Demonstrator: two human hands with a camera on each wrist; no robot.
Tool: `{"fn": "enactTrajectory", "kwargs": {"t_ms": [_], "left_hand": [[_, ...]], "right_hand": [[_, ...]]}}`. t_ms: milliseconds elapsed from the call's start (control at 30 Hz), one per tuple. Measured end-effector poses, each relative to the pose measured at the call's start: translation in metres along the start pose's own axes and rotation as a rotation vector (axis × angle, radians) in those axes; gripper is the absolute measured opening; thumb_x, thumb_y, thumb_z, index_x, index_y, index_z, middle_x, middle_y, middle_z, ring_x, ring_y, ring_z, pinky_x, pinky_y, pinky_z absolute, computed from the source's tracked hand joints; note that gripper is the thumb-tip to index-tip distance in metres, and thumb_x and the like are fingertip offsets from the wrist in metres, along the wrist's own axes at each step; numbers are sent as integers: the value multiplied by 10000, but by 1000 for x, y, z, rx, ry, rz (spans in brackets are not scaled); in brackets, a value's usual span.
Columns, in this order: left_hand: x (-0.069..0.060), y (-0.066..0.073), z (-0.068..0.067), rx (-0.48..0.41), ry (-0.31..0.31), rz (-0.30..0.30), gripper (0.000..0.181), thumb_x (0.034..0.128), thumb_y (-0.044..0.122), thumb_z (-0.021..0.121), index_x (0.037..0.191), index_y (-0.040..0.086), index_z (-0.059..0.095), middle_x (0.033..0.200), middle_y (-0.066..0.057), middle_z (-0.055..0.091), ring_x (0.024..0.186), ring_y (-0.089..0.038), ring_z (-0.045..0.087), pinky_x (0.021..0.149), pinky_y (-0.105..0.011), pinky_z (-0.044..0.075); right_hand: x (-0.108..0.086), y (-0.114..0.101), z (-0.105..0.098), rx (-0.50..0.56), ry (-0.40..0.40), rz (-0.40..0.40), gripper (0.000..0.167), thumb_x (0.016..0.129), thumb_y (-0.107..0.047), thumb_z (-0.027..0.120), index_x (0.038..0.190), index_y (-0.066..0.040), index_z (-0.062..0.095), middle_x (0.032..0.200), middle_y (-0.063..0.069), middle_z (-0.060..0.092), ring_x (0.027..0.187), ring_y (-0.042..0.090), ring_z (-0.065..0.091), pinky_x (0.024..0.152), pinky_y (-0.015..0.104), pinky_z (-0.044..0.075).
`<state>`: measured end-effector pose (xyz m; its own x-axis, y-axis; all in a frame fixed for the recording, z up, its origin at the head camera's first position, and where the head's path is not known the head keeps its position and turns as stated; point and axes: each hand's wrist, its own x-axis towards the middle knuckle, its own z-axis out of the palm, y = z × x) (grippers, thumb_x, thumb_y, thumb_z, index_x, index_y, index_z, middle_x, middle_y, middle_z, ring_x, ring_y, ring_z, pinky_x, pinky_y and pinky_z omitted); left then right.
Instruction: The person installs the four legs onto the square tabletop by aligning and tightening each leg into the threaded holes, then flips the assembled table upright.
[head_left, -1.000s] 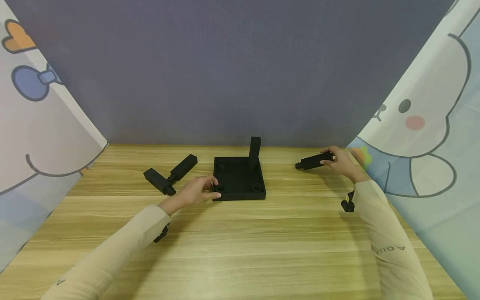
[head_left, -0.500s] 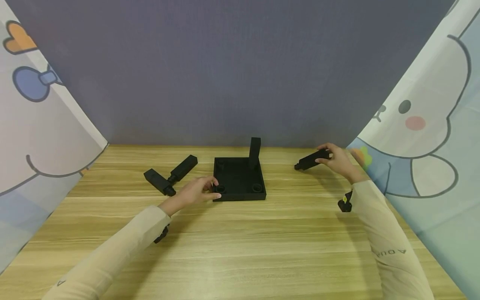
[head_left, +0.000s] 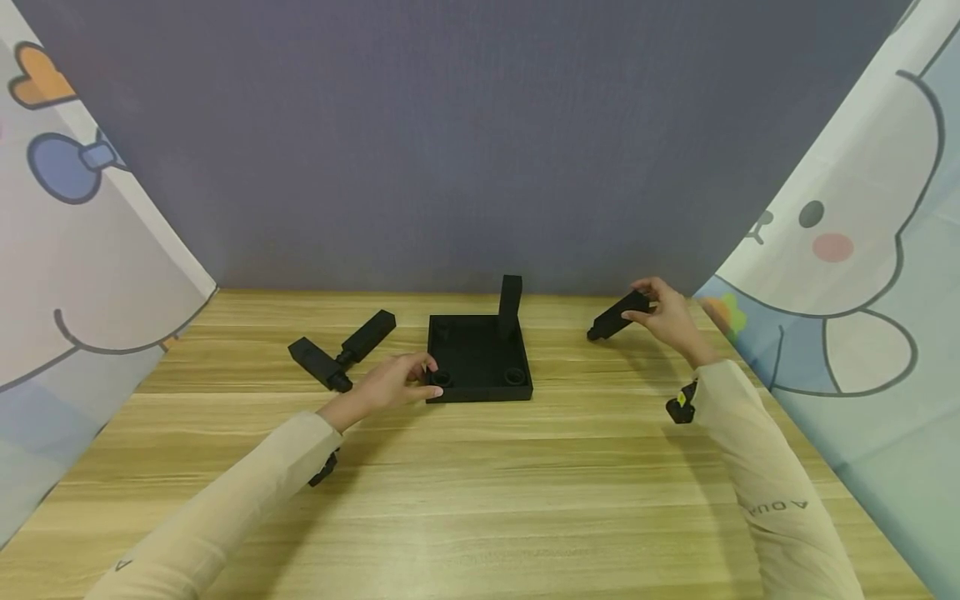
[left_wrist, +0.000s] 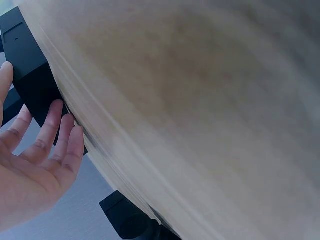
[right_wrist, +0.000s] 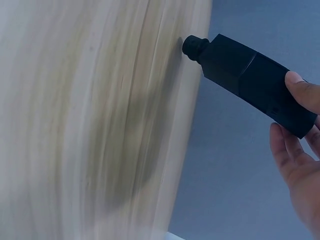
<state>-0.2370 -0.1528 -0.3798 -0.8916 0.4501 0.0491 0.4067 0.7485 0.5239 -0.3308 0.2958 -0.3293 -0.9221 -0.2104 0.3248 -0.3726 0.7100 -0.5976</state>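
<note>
At the black square tray (head_left: 480, 394), my left hand (head_left: 392, 383) holds the front left corner, with thumb and fingers on either side; the left wrist view shows the fingertips of this hand (left_wrist: 35, 170) against the tray (left_wrist: 30, 57). A black block-shaped leg (head_left: 509, 302) stands upright in the tray's back right corner. Off to the right, my right hand (head_left: 672, 323) grips the thick end of another black leg (head_left: 618, 317). In the right wrist view the leg (right_wrist: 245, 75) slants, its narrow round tip near the tabletop, and the hand (right_wrist: 302, 175) pinches the far end.
Two more black legs (head_left: 318, 362) (head_left: 368, 334) lie on the wooden table (head_left: 480, 500) left of the tray, close together beyond my left forearm. A grey panel (head_left: 465, 150) rises along the table's back edge, with printed cloths at both sides.
My right hand has moved a little left and up, raising the leg's thick end so that it tilts more steeply. The left hand and tray stay where they were.
</note>
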Motion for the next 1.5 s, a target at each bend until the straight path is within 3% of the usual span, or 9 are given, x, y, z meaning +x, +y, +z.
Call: {"fn": "enactTrajectory", "kwargs": {"t_ms": [167,300,533,800,933,1133,1500], "left_hand": [[1,-1,0,-1,-2,-3,377,831,416,641,1096,161,562,900,21,626,841,-150,602,712,-339,484],[2,-1,0,-3,0,0,377,829,418,642,1097,165,562,899,24,628,844,-154,603,715,-342,484],[2,-1,0,-4,0,-13,377,825,424,645,1097,176,563,902,30,627,835,-146,597,712,-333,481],[2,-2,1,-7,-2,-6,379,825,422,646,1093,168,563,897,28,630,824,-131,599,710,-327,483],[1,-1,1,-9,-3,-2,380,824,425,645,1089,163,565,894,28,628,797,-117,590,686,-313,475],[1,-1,0,-17,2,8,377,824,409,651,1086,151,568,884,20,631,785,-120,592,678,-309,476],[1,-1,1,-12,6,9,368,825,399,654,1083,151,566,872,26,631,775,-114,591,672,-302,472]], "right_hand": [[0,-6,1,13,11,-9,478,790,-84,710,1187,54,482,1121,239,545,1016,341,535,695,86,438],[1,-12,2,22,13,-57,445,783,-86,717,1153,60,518,1070,252,584,949,329,567,663,41,421],[1,-22,6,7,8,-118,404,771,-71,726,1128,25,564,1041,236,619,852,221,591,661,72,448],[-4,-36,9,45,-32,-139,445,768,-78,730,1168,14,558,1059,240,617,863,310,599,680,160,487],[-6,-44,11,40,-53,-155,437,771,-87,729,1167,-8,563,1076,210,612,861,290,599,692,193,500],[-7,-58,15,8,-89,-203,411,790,-105,715,1164,-27,563,1095,170,595,879,268,575,750,366,509],[-8,-83,23,34,-134,-307,421,777,-127,730,1161,-62,570,1115,137,602,869,221,565,769,435,484]]}}
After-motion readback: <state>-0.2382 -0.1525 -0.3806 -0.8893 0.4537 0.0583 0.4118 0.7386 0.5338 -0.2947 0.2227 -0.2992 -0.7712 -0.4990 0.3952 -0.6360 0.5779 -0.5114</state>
